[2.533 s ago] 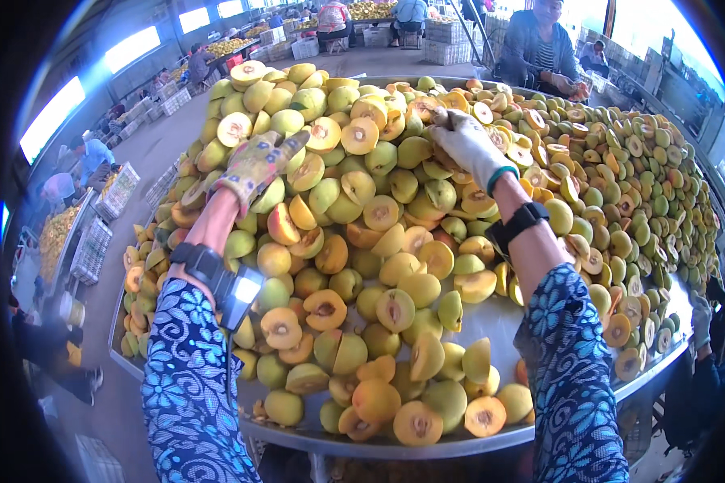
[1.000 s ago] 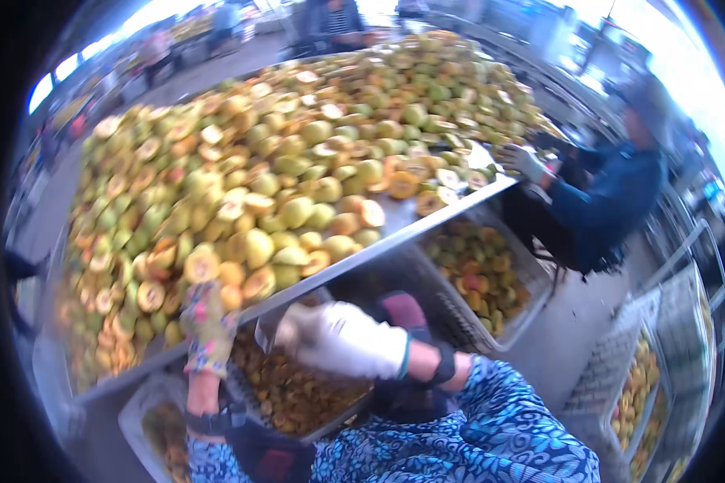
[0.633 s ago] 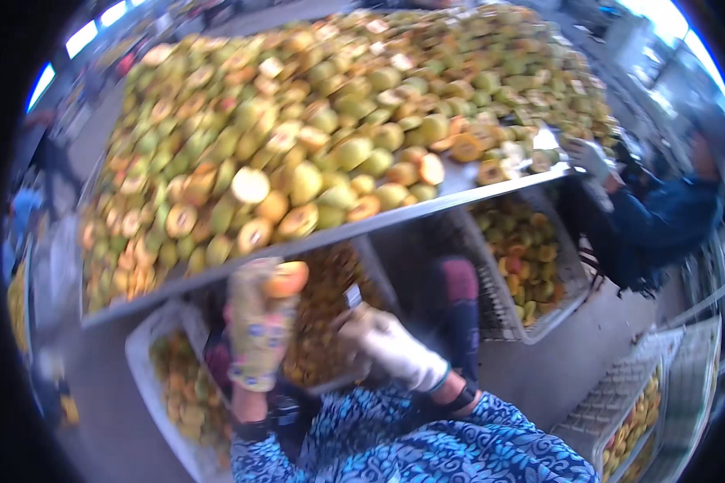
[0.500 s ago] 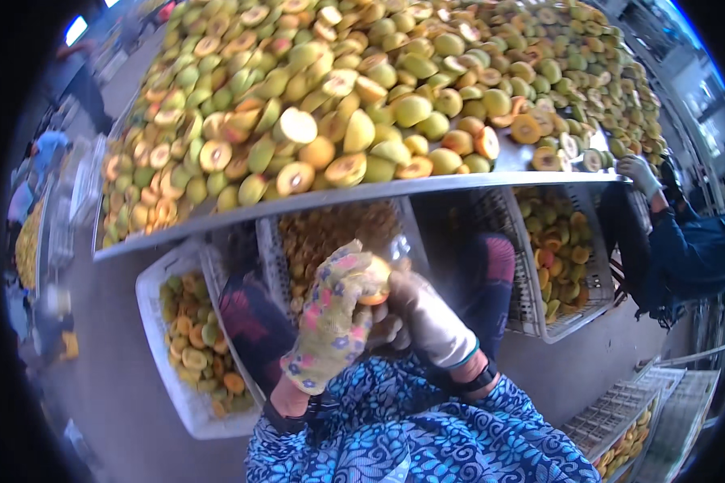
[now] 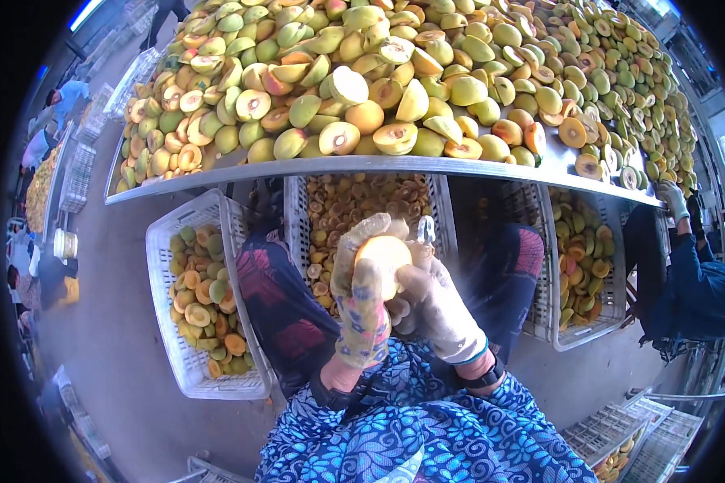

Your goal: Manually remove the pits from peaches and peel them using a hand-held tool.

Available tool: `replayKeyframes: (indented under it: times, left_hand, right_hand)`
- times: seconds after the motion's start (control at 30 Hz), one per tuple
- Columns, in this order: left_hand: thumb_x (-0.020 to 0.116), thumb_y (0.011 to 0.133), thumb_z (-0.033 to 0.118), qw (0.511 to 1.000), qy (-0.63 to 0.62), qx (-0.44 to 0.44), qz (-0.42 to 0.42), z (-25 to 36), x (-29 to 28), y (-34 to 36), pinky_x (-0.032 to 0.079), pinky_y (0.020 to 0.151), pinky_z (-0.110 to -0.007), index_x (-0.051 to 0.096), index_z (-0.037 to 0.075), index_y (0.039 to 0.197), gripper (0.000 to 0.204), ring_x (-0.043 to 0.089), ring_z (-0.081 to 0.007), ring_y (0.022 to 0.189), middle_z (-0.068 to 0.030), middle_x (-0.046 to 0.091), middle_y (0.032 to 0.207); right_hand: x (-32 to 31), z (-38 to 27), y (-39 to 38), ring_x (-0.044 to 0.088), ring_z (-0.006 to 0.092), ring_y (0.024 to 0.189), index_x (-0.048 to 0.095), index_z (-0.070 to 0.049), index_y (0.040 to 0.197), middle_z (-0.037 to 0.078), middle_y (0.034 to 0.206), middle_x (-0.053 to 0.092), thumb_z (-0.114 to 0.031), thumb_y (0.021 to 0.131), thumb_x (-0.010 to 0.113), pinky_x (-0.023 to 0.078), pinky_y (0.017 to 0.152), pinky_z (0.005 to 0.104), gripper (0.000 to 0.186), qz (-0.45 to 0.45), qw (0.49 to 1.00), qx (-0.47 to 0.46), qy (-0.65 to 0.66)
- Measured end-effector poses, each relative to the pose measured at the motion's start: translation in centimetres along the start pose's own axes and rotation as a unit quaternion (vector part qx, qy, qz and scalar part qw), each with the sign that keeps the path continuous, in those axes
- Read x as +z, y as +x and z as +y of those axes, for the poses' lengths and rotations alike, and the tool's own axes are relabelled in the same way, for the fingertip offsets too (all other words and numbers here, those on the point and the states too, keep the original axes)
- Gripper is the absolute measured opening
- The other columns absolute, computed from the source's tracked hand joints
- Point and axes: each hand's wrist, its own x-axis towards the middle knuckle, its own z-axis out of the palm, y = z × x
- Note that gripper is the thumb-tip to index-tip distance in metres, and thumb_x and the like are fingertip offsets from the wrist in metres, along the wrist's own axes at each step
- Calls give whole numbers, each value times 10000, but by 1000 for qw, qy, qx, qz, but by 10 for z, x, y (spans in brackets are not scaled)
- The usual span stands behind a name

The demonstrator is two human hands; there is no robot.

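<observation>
My left hand [image 5: 361,298], in a flower-patterned glove, is closed around a peach half [image 5: 384,259] whose bright orange-yellow side faces up. Close against it, my right hand [image 5: 441,304] in a pale glove has its thumb at the fruit's right edge. A small shiny metal tool [image 5: 426,230] sticks up from the right hand's curled fingers; its handle is hidden in the grip. Both hands are above a white crate [image 5: 296,217] of small brownish fruit pieces, between my knees.
Heaped halved peaches [image 5: 362,117] cover a metal-edged table [image 5: 395,165] ahead. Crates of halves stand left [image 5: 217,386] and right [image 5: 549,266] of my legs. Another person's gloved hand [image 5: 673,201] touches the table's right corner. Stacked crates [image 5: 612,427] stand at lower right.
My hands have turned the peach half so more of its bright face shows. The metal tool now stands out above my right hand. The whole view has shifted a little.
</observation>
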Motion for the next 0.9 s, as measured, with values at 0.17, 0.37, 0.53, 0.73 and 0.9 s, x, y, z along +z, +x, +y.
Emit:
replayKeyframes:
  times: [0.17, 0.37, 0.53, 0.73, 0.9]
  left_hand:
    - [509, 1010, 354, 988, -59, -142, -16, 11, -12, 11, 477, 933, -306, 570, 29, 1215, 389, 594, -179, 1042, -107, 598, 1200]
    - [677, 908, 109, 985, 41, -163, -33, 9, -44, 19, 501, 914, -292, 554, 50, 1164, 290, 608, -152, 1015, -90, 608, 1142]
    - [711, 873, 104, 981, -74, -179, 19, 6, -42, 12, 508, 886, -292, 500, 61, 1103, 315, 608, -157, 984, -79, 607, 1080]
    - [705, 869, 168, 987, 110, -114, -40, 7, -41, 6, 509, 877, -291, 531, 66, 1098, 305, 625, -177, 965, -98, 625, 1059]
    - [639, 929, 325, 972, -144, -182, 44, 2, -30, -2, 538, 831, -309, 562, 24, 1121, 364, 644, -221, 962, -172, 636, 1107]
  right_hand:
    - [0, -11, 5, 508, 44, 588, 549, -31, 1252, -7, 794, 587, -243, 957, 593, 422, 539, 201, 365, 2, 997, 8, -82]
    - [-12, -13, 10, 520, 55, 566, 610, -16, 1119, 9, 789, 598, -323, 960, 543, 421, 495, 201, 352, 10, 988, -9, -153]
    - [-14, -7, 9, 556, 75, 651, 626, -19, 1077, 22, 826, 608, -253, 940, 575, 453, 563, 220, 275, 59, 980, -15, -191]
    - [-15, 3, 6, 536, 59, 801, 646, -28, 1073, 6, 894, 630, -146, 914, 641, 459, 725, 240, 198, 43, 917, -188, -350]
    - [-28, -2, 9, 489, 51, 668, 579, -33, 1024, 3, 758, 538, -220, 925, 626, 415, 589, 227, 217, 22, 996, -3, -82]
